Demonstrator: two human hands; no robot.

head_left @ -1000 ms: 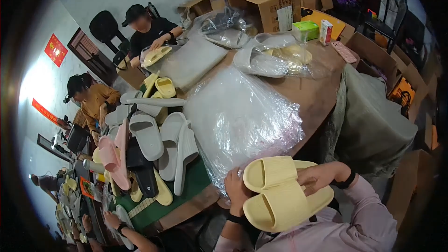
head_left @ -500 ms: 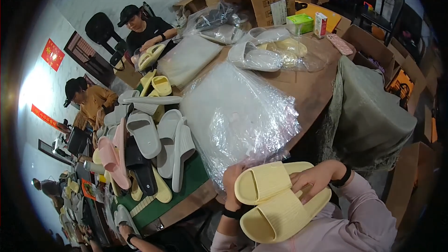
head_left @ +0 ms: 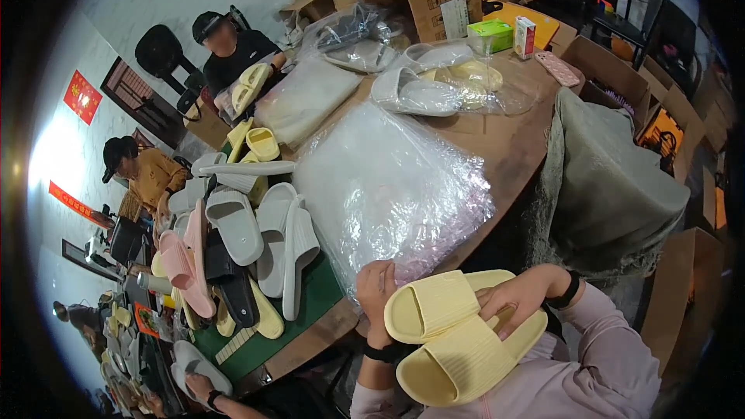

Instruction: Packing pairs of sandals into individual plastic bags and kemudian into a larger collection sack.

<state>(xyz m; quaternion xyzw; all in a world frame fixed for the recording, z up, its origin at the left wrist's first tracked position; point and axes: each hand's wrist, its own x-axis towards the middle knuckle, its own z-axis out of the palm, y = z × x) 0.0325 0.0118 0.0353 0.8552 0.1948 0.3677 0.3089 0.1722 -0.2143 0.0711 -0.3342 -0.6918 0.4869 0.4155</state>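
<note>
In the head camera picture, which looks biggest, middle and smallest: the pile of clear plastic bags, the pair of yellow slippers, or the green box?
1. Pile of clear plastic bags.
2. Pair of yellow slippers, though nearest the camera.
3. Green box, though farthest away.

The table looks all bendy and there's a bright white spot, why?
Head view: the fisheye lens bows the table edge near the rim; daylight at the left wall washes out white; the plastic bags glint; the yellow slippers stay sharp.
</note>
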